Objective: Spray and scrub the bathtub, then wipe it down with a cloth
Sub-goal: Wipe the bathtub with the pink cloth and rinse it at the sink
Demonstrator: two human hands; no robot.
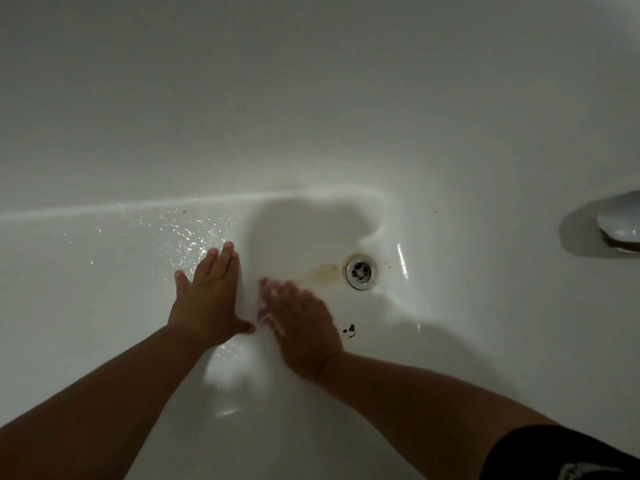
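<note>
The white bathtub (346,116) fills the view, wet and glistening on its floor at the left. My left hand (207,299) lies flat on the tub floor with straight fingers pointing away from me. Just to its right my right hand (298,323) is blurred by motion, fingers spread, low over or on the tub floor. Neither hand holds anything. The metal drain (360,271) sits right of both hands, with a yellowish stain (323,273) beside it. No spray bottle, scrubber or cloth is in view.
Small dark specks of dirt (350,330) lie on the tub floor just right of my right hand. A white rounded object (620,220) with a dark underside shows at the right edge. A dark sleeve (561,455) covers my right upper arm.
</note>
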